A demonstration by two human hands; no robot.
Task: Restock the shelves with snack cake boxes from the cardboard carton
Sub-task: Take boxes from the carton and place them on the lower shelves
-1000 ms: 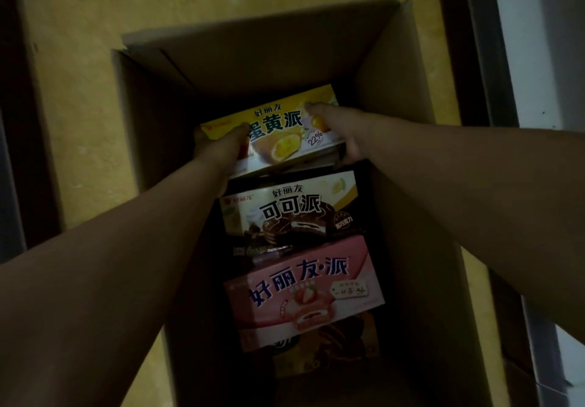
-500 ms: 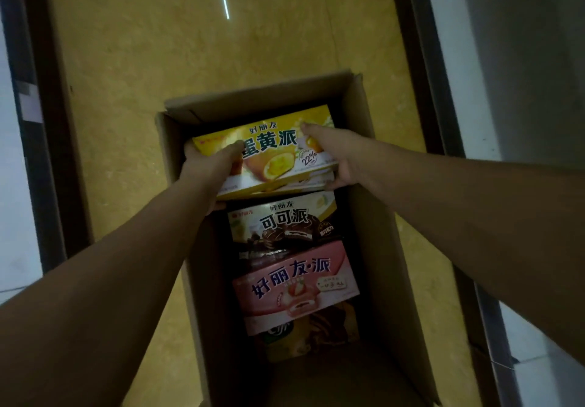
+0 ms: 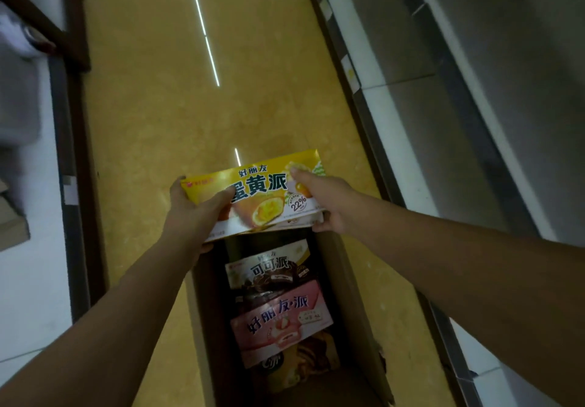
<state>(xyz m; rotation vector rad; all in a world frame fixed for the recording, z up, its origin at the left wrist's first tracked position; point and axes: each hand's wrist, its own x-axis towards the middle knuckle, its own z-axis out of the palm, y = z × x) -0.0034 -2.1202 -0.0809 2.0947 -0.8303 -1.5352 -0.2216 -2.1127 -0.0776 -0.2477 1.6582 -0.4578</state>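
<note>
Nearest us stands the open cardboard carton (image 3: 351, 295) on the yellow floor (image 3: 152, 96). Inside it, a pink strawberry pie box (image 3: 281, 318) lies over some darker packs we cannot read, and a brown cocoa pie box (image 3: 269, 267) sits just beyond it, partly tucked under the pink one.

Above the carton's far end we hold the yellow egg-yolk pie box (image 3: 262, 191), clear of the rim and tilted face-up towards us. Our left hand (image 3: 190, 213) grips its left end, thumb on the printed face and fingers underneath. Our right hand (image 3: 329, 204) grips the right end the same way. A pale edge shows beneath the box; whether that is a second box we cannot tell.

Beyond, shelving runs along both sides of the aisle, the right-hand shelf (image 3: 474, 105) looking bare, the left one blurred.

We judge the risks as these: the glossy card could slide out of a thumb-and-finger hold as we swing it sideways. Anything stacked underneath could drop back. A corner could catch the shelf lip and crush.
</note>
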